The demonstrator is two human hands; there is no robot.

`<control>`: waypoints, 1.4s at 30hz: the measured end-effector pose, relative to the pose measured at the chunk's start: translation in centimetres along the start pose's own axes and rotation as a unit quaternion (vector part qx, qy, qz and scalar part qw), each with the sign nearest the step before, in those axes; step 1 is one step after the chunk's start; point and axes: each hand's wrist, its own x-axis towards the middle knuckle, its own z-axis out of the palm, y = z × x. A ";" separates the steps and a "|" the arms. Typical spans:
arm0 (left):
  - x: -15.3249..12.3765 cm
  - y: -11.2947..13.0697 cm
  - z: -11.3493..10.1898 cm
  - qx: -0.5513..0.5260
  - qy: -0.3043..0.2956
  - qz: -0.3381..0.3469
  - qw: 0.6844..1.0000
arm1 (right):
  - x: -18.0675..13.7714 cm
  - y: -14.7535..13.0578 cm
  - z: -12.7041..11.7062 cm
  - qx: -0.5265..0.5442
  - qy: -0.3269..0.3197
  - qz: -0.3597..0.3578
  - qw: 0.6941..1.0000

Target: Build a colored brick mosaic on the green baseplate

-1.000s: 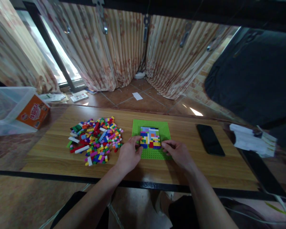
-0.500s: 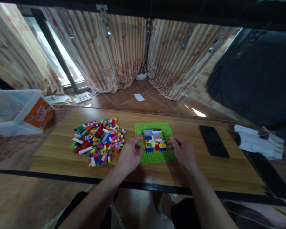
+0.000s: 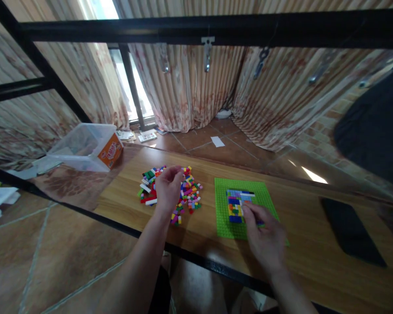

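View: head camera, looking down over the table.
Left: the left hand [image 3: 168, 186] hovers at centre-left over the brick pile [image 3: 188, 194], fingers bunched; a pinched brick cannot be made out.
Right: the right hand [image 3: 265, 239], blurred at lower centre-right, has its fingertips on the brick panel [image 3: 236, 204]; grip unclear.
Work: the panel sits on the green baseplate [image 3: 223, 218], lower right corner hidden by the right hand.
Around: wooden table [image 3: 298, 209]; black phone [image 3: 349, 229] at right; clear box [image 3: 85, 146] at upper left.
In the way: a black bar [image 3: 183, 28] crosses the top.

Open tabletop [image 3: 207, 220] runs between brick pile [image 3: 191, 194] and green baseplate [image 3: 222, 218]; a phone [image 3: 350, 231] occupies the right.
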 end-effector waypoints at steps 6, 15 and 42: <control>2.4 1.2 -3.5 -0.088 0.079 -0.044 0.992 | -2.8 -3.8 5.2 0.055 -0.130 -0.167 0.976; 3.2 1.9 -5.9 -0.162 0.112 -0.080 0.977 | -5.7 -8.7 11.2 -0.021 -0.243 -0.296 0.924; 3.4 2.3 -7.0 -0.186 0.110 -0.125 0.968 | -2.5 -5.7 11.7 -0.100 -0.134 -0.192 0.967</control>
